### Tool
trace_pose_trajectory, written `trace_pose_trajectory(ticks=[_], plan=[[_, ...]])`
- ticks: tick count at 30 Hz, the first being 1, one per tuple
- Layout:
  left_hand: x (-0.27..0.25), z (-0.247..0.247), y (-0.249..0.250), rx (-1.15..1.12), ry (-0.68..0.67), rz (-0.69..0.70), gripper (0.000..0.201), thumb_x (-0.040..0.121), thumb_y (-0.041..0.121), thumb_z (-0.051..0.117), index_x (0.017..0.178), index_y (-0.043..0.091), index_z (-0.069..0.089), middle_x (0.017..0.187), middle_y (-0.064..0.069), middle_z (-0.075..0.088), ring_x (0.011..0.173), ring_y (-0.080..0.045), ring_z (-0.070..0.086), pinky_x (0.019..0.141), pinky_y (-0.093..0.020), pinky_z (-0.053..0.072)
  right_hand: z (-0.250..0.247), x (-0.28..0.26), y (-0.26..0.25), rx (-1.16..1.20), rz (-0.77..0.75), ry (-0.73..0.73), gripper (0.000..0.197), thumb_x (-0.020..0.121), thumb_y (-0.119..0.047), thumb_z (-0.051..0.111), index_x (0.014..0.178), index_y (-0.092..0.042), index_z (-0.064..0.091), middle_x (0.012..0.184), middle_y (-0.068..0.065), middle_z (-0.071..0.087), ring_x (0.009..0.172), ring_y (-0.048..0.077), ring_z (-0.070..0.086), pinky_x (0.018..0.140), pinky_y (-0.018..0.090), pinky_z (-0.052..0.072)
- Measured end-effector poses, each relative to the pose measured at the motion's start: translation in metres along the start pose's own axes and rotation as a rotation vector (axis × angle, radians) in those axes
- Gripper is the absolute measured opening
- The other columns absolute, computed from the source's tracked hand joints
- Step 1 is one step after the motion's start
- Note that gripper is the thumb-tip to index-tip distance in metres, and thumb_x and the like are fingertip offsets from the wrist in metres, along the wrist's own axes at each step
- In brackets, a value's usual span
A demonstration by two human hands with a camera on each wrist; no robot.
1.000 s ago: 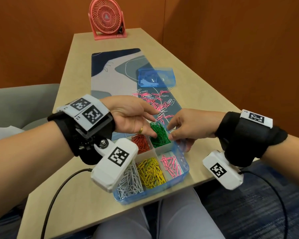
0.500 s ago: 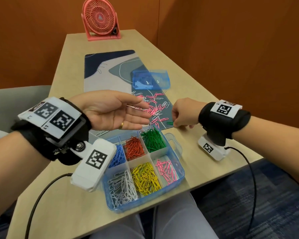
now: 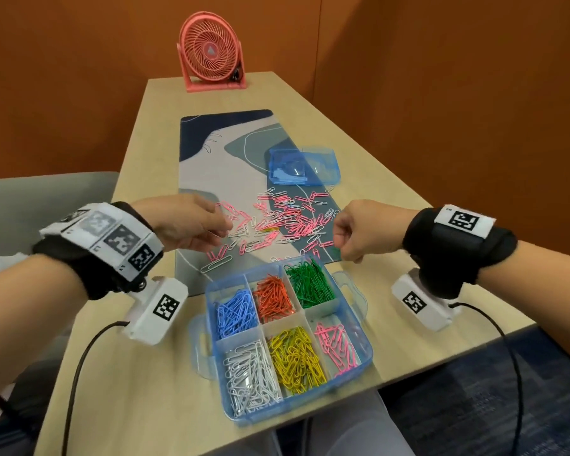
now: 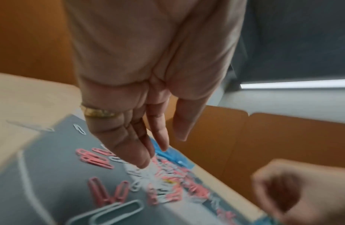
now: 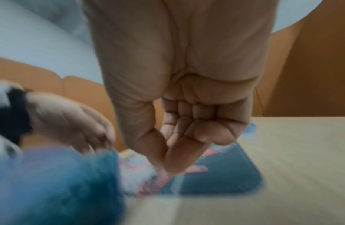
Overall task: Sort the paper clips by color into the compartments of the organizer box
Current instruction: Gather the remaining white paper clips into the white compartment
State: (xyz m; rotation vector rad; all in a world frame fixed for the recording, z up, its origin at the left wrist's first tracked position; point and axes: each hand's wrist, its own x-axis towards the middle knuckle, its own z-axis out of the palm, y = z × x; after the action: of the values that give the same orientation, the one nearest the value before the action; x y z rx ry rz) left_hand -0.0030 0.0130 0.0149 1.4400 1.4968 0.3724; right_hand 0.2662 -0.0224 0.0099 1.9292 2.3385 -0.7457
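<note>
1. The organizer box (image 3: 362, 352), clear blue, sits at the lower centre of the head view on the table (image 3: 139, 133). It has six compartments: blue clips (image 3: 237, 312), orange clips (image 3: 273, 296) and green clips (image 3: 310, 281) along the far row, then white clips (image 3: 250, 373), yellow clips (image 3: 295, 357) and pink clips (image 3: 336, 345) along the near row.
2. Just above the box in the frame, a loose pile of paper clips (image 3: 277, 222), mostly pink and white, lies spread on the desk mat (image 3: 218, 166).
3. The left hand (image 3: 188, 222) hovers at the left edge of that pile, fingers (image 4: 129, 146) extended downward and held close together, gripping nothing that I can see.
4. The right hand (image 3: 359, 232) is at the pile's right edge, thumb and forefinger pressed together in a pinch on a green clip (image 3: 335, 252), the other fingers (image 5: 216, 130) curled into the palm. The wrist view is too blurred to show the clip.
5. Further up the frame, the blue lid (image 3: 301, 166) lies on the mat.
6. At the top centre, a pink fan (image 3: 211, 54) stands at the far end of the table.
</note>
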Motion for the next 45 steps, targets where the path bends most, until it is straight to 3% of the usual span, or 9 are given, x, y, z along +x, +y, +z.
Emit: trace_pose_trajectory(ticks=[5,9,14,18,25,28,33,40,45], plan=[[0.010,0.008,-0.007,0.447,-0.022,-0.018,0.008,0.083,0.016,0.070,0.086,0.009,0.068,0.087,-0.013,0.067,0.073,-0.020,0.060,0.076,-0.034,0.056,-0.012,-0.022,-0.024,0.061,-0.150,-0.043,0.011,0.077,-0.011,0.071,0.084,-0.018,0.071,0.065,-0.009,0.067,0.055,0.001,0.057,0.056,0.017,0.047],[0.010,0.017,-0.006,0.645,-0.022,-0.017,0.021,0.075,0.019,0.078,0.092,0.012,0.068,0.096,-0.012,0.070,0.082,-0.026,0.067,0.080,-0.037,0.057,-0.006,-0.029,-0.037,-0.014,-0.209,-0.171,0.011,0.078,-0.020,0.076,0.088,-0.018,0.074,0.078,-0.003,0.073,0.068,0.009,0.065,0.067,0.023,0.052],[0.011,0.019,-0.005,0.692,0.012,-0.014,0.029,0.073,0.008,0.078,0.099,0.003,0.068,0.091,-0.012,0.071,0.068,-0.019,0.061,0.080,-0.034,0.055,-0.018,-0.015,-0.035,0.006,-0.208,-0.120,0.003,0.083,-0.023,0.072,0.083,-0.021,0.074,0.066,-0.008,0.070,0.058,0.001,0.062,0.057,0.011,0.046],[0.014,0.020,-0.005,0.742,0.051,0.000,0.024,0.074,0.008,0.078,0.096,0.006,0.069,0.070,0.002,0.060,0.067,-0.014,0.057,0.076,-0.028,0.054,-0.025,0.018,-0.026,-0.100,-0.148,-0.039,0.004,0.085,-0.020,0.069,0.084,-0.019,0.072,0.073,-0.006,0.069,0.060,0.002,0.059,0.059,0.015,0.043],[0.021,0.015,-0.009,0.676,-0.042,-0.055,0.006,0.078,0.009,0.074,0.078,0.013,0.069,0.068,-0.003,0.062,0.070,-0.018,0.060,0.078,-0.034,0.056,-0.020,0.063,-0.030,-0.166,-0.175,-0.036,0.005,0.085,-0.018,0.069,0.082,-0.022,0.069,0.072,-0.013,0.064,0.066,0.002,0.058,0.062,0.017,0.042],[0.023,0.005,-0.010,0.440,-0.090,-0.084,0.010,0.081,0.009,0.071,0.074,0.012,0.065,0.069,-0.006,0.062,0.065,-0.018,0.057,0.073,-0.034,0.056,-0.016,0.073,-0.040,-0.203,-0.234,-0.068,0.003,0.085,-0.019,0.069,0.085,-0.021,0.070,0.074,-0.012,0.064,0.068,0.002,0.057,0.062,0.016,0.043],[0.019,-0.007,-0.009,-0.303,-0.130,-0.019,0.018,0.091,-0.002,0.055,0.076,0.008,0.052,0.077,-0.014,0.068,0.069,-0.020,0.068,0.060,-0.027,0.057,-0.009,0.088,-0.062,-0.218,-0.370,-0.058,0.010,0.084,-0.018,0.069,0.093,-0.018,0.073,0.079,-0.010,0.067,0.068,0.002,0.057,0.062,0.010,0.042],[0.019,-0.012,-0.028,-1.056,0.033,0.089,0.018,0.094,-0.006,0.042,0.096,0.006,0.054,0.066,-0.005,0.057,0.048,-0.006,0.057,0.045,-0.013,0.048,0.006,0.110,-0.097,-0.283,-0.527,-0.079,0.017,0.086,-0.020,0.067,0.102,-0.020,0.073,0.075,-0.013,0.061,0.064,-0.001,0.052,0.056,0.002,0.034],[0.018,-0.010,-0.039,-1.295,0.021,0.098,0.023,0.092,-0.010,0.037,0.101,0.000,0.055,0.082,-0.013,0.062,0.054,-0.010,0.060,0.048,-0.013,0.049,0.016,0.122,-0.109,-0.389,-0.552,-0.144,0.015,0.086,-0.023,0.067,0.100,-0.021,0.070,0.073,-0.013,0.057,0.069,0.005,0.051,0.059,0.014,0.037]])
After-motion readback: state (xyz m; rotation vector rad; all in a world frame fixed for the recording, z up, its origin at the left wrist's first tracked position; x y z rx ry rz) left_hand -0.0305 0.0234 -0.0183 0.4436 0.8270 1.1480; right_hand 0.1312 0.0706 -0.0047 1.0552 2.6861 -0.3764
